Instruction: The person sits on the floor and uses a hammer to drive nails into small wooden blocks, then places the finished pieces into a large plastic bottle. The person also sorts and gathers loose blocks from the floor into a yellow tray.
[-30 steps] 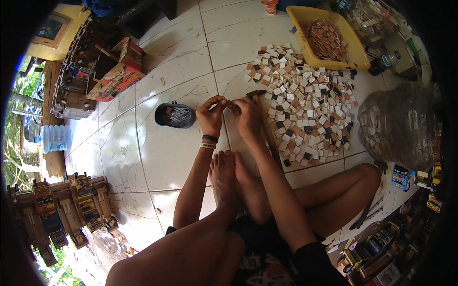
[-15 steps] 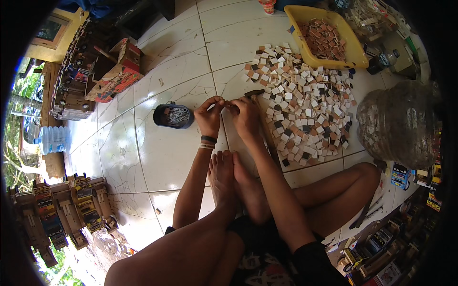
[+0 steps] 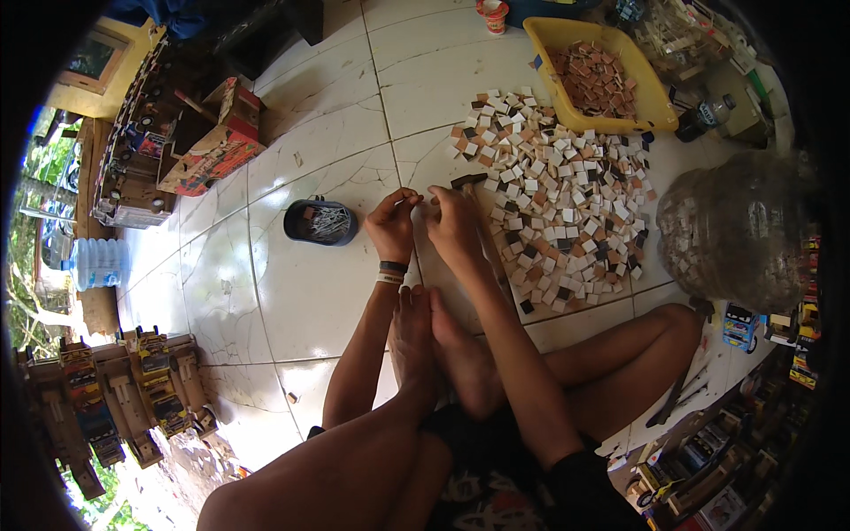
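- On the tiled floor [image 3: 310, 292], seen from the head view, a person sits with bare feet together.
- Left hand [image 3: 392, 226] and right hand [image 3: 453, 223] meet fingertip to fingertip, pinched on something too small to identify.
- Hammer [image 3: 478, 226] lies just under the right hand; nail tub [image 3: 320, 221] sits near the left.
- Wood squares [image 3: 567, 195] spread to the right, before a yellow tray [image 3: 642, 88].
- Likely a small piece is being positioned; next, steady it and lift the hammer.

Left hand [image 3: 392, 226] and right hand [image 3: 453, 221] pinched together over something too small to tell, beside hammer [image 3: 482, 232], between bowl of nails [image 3: 320, 221] and wood squares [image 3: 567, 195].
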A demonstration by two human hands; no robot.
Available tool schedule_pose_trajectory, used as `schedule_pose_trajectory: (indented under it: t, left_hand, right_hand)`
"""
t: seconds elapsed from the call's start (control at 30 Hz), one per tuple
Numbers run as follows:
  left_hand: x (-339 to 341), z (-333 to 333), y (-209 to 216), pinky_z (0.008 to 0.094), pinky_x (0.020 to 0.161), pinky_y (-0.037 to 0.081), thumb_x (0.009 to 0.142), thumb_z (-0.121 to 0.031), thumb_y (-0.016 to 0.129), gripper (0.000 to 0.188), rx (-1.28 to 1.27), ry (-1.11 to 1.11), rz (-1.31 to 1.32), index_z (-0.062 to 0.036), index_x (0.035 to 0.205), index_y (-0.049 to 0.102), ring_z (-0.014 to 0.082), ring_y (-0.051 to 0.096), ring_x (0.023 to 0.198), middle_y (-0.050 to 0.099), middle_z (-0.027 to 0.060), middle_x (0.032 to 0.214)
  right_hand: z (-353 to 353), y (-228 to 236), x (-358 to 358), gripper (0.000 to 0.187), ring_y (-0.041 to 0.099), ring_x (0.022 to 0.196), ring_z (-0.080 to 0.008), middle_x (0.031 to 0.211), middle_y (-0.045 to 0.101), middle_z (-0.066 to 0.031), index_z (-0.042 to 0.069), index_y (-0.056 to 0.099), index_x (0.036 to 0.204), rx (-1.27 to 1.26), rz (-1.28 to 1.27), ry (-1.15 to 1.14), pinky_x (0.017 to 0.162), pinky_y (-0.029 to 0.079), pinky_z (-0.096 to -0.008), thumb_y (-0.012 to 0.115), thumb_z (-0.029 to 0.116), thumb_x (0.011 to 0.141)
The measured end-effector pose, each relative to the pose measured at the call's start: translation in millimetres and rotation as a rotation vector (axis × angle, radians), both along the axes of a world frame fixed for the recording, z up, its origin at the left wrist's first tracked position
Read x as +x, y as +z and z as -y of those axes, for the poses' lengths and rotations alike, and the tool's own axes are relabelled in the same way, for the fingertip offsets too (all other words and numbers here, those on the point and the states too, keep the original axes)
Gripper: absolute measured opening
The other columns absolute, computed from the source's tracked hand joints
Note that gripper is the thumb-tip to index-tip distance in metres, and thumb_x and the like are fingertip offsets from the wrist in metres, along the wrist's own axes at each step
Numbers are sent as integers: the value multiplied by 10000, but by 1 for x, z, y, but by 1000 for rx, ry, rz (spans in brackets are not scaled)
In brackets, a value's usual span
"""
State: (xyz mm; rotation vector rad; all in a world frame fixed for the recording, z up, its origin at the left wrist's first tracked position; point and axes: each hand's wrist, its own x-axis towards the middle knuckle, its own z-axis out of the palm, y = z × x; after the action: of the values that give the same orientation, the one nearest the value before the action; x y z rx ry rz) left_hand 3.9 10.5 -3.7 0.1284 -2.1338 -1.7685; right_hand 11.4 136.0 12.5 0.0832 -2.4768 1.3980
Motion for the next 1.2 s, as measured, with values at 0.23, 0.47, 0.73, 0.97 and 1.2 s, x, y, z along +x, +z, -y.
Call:
schedule_pose_trajectory:
  t: [0.23,0.47,0.73,0.97,1.2]
  left_hand:
    - [3,-2,2,290,842,605,928,123,682,130,51,-13,-23,66,1014,761,139,737,880,771,69,923]
    - [2,-2,1,291,823,604,930,109,685,109,41,-11,-32,69,996,762,148,743,861,778,79,906]
    - [0,-1,2,283,795,604,926,82,711,83,-99,35,29,60,981,769,141,747,838,792,89,905]
    - [2,-4,3,257,748,587,897,78,727,110,-47,57,-66,17,965,787,121,752,787,807,82,873]
    - [4,-4,4,262,745,587,900,63,733,112,-109,79,-88,5,974,793,121,758,788,810,78,881]
  right_hand:
    - [-96,53,117,495,617,1152,-424,1197,634,-241,8,543,1334,452,199,-63,945,508,-515,744,203,926]
    - [-129,59,191,424,688,834,-436,941,704,-222,0,547,1277,143,619,57,790,550,-503,681,296,1005]
    - [-118,83,163,264,700,789,-437,936,683,-271,-18,540,1152,-282,822,145,769,550,-505,599,218,1050]
    - [-102,124,175,445,724,940,-435,1081,707,-256,13,487,1488,81,256,140,850,561,-500,506,66,1047]
    - [-109,129,182,573,734,968,-416,1140,708,-278,30,444,1584,231,371,267,824,572,-469,505,-10,1016]
